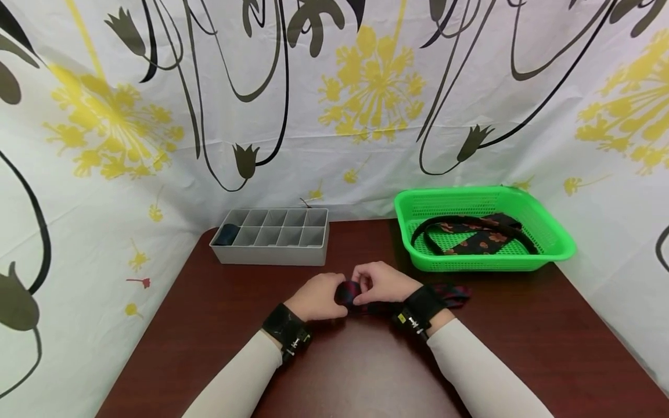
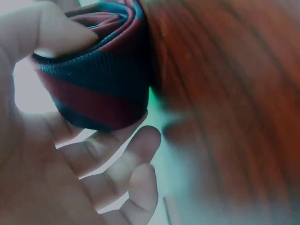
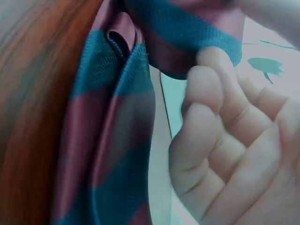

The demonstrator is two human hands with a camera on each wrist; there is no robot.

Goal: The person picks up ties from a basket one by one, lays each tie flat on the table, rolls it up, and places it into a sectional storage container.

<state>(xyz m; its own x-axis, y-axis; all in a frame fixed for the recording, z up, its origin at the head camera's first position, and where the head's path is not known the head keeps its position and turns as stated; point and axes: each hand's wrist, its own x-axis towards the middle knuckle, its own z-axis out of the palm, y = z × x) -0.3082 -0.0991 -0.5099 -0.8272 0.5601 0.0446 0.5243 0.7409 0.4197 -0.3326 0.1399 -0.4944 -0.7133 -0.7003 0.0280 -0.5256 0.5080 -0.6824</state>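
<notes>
A necktie (image 1: 347, 294) with dark red and blue-green diagonal stripes is partly rolled up at the middle of the table. My left hand (image 1: 319, 297) holds the roll (image 2: 101, 89) from the left, thumb at the coiled end and fingers along its side. From the other side my right hand (image 1: 385, 282) pinches the roll with thumb and fingers. The unrolled tail (image 3: 112, 136) lies folded lengthwise on the table, running right beneath my right wrist to its end (image 1: 456, 295).
Behind my left hand stands a grey divided box (image 1: 272, 255), a dark rolled item (image 1: 227, 234) in its front left compartment. At the back right, a green basket (image 1: 486, 264) holds a flower-patterned tie (image 1: 478, 242) and a black band (image 1: 455, 219). A printed cloth (image 1: 334, 116) hangs behind the table.
</notes>
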